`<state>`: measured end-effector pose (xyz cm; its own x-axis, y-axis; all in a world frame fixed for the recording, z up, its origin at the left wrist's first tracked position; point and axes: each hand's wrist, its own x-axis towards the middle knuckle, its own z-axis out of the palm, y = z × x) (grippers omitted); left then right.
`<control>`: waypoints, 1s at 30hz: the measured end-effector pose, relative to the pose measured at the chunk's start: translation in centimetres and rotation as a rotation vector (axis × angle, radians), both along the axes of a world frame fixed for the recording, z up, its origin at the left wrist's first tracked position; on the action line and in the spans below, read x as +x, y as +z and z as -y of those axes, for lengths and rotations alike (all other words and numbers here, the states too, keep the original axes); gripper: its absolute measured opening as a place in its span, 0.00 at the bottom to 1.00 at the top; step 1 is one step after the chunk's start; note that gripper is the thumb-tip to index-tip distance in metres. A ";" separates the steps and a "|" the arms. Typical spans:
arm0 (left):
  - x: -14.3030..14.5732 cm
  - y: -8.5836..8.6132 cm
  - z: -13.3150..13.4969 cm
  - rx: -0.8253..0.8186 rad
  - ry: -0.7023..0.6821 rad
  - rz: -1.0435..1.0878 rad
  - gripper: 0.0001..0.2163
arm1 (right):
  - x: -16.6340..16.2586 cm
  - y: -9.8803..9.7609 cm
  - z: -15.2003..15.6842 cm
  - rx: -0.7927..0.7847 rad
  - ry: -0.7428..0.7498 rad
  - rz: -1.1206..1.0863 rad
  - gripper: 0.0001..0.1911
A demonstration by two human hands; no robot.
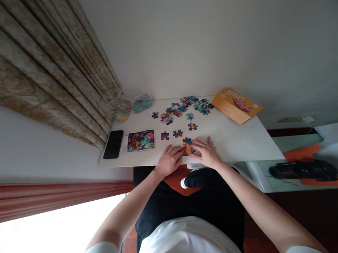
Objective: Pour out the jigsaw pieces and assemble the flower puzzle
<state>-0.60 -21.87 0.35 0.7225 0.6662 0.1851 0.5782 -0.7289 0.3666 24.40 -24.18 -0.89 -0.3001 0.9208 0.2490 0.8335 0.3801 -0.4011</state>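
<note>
A small cluster of joined jigsaw puzzle pieces (188, 148), orange and blue, lies flat near the table's front edge. My left hand (169, 160) has its fingertips on the cluster's left side, gripping its edge. From the other side, my right hand (204, 152) grips the cluster between thumb and fingers. Its palm hides part of another piece (213, 144) beside it. Just beyond my hands are single pieces: a purple one (165, 136), a multicoloured one (178, 133) and a small yellow-and-teal one (192, 126).
Loose puzzle pieces (185, 107) are heaped at the back of the white table (142, 158). On the left are a picture card (141, 140), a black phone (113, 144) and clear bags (120, 108) of pieces. An orange box (237, 105) stands at the back right.
</note>
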 end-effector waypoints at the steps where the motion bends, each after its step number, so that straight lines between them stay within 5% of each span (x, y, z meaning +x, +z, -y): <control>1: 0.0 -0.1 0.0 0.003 0.000 0.003 0.16 | 0.0 0.0 0.0 0.003 0.000 0.002 0.17; 11: 0.1 -0.3 0.4 0.116 -0.036 -0.052 0.19 | 0.0 -0.1 0.1 0.023 0.016 0.015 0.17; 23: 0.2 -1.3 1.0 0.128 -0.003 0.245 0.12 | -0.2 0.0 0.4 0.071 0.010 0.044 0.17; 27: -0.1 -0.3 -1.3 0.061 0.231 0.396 0.11 | -0.2 0.0 0.6 0.110 0.048 0.059 0.17; 30: 0.1 0.6 -5.0 0.046 0.256 0.268 0.15 | -0.1 0.0 0.7 0.102 0.085 0.074 0.17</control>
